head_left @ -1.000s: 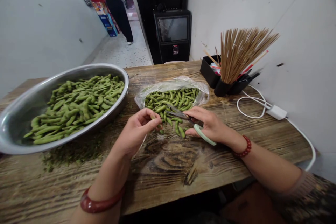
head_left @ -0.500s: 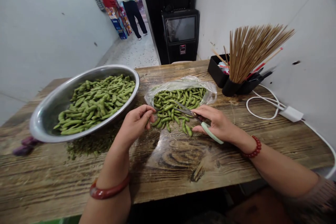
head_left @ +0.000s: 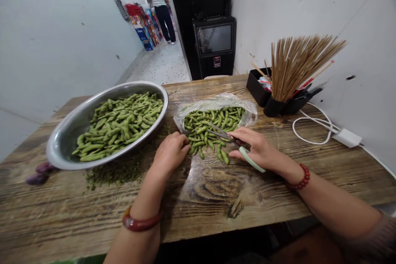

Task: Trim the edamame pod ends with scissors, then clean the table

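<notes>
My right hand (head_left: 255, 148) grips a pair of scissors (head_left: 251, 160) with pale green handles. Their blades are parted and point left over green soybean pods (head_left: 206, 136). The pods spill from the mouth of a clear plastic bag (head_left: 201, 102) onto the wood. Just left of this pile, my left hand (head_left: 171, 152) is closed, back upward and fingers curled under. Whatever it may hold is hidden. A large metal basin (head_left: 58, 148) to the left holds many more pods (head_left: 120, 126).
Plant trimmings (head_left: 114, 175) lie below the basin, with purple objects (head_left: 38, 174) at its left. Black holders (head_left: 274, 107) with bamboo skewers (head_left: 297, 66) stand back right, beside a white adapter and cable (head_left: 348, 137). A person (head_left: 159, 4) stands beyond the doorway.
My left hand has gone from a pinch near the blade tips to a curled, back-up pose by the pile. The scissors have stayed over the pods. The person behind is farther off.
</notes>
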Available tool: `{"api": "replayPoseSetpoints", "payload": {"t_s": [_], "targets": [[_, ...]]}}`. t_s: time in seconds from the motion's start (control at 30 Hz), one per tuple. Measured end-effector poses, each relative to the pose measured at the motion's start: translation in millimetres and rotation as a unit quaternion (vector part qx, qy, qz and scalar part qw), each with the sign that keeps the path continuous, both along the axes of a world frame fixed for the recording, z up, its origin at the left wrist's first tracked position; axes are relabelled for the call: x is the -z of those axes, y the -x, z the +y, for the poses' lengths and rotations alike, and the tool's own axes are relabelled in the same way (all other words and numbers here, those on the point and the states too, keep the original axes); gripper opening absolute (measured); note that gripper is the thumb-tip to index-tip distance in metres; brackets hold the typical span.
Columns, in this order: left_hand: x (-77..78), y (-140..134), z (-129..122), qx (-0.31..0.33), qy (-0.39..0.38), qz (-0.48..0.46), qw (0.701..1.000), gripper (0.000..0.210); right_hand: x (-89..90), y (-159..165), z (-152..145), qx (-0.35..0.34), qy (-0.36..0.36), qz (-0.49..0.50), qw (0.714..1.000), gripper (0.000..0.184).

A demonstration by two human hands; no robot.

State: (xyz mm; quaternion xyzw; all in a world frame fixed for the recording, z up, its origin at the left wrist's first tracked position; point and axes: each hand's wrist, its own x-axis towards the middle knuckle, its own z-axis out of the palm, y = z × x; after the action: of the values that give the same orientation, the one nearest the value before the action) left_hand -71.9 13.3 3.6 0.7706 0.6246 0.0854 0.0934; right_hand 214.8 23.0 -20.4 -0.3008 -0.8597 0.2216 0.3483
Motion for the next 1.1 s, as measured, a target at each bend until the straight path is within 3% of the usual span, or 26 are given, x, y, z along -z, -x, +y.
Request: {"api": "replayPoseSetpoints", "payload": {"t_s": [0.17,0.27,0.4,0.53,0.7,0.83,1.1], "targets": [[5.7,-2,1,0.016,0.005,-0.065,0.998,0.006,1.4,1,0,-0.005,0.000,0.002,1.000,0.048],[2.3,-6,0,-0.008,0.022,-0.193,0.981,0.004,1.2,1,0,-0.004,0.002,0.002,1.000,0.048],[-9.1,-15,-5,-0.044,0.096,-0.411,0.905,0.015,-0.2,2,0,-0.011,0.002,0.010,1.000,0.048],[-13.5,-25,-10,-0.058,0.151,-0.520,0.838,0.029,-1.8,3,-1,-0.013,0.007,0.017,1.000,0.048],[-9.1,-32,-14,-0.062,0.198,-0.575,0.791,0.025,-0.6,3,-2,-0.011,0.012,0.012,1.000,0.049],[-9.0,-34,-15,-0.075,0.234,-0.572,0.783,0.027,-0.5,4,-3,-0.019,0.009,-0.002,1.000,0.050],[-8.3,-41,-18,-0.070,0.223,-0.581,0.780,0.030,-8.7,7,-8,-0.027,0.003,-0.032,0.999,0.054]]}}
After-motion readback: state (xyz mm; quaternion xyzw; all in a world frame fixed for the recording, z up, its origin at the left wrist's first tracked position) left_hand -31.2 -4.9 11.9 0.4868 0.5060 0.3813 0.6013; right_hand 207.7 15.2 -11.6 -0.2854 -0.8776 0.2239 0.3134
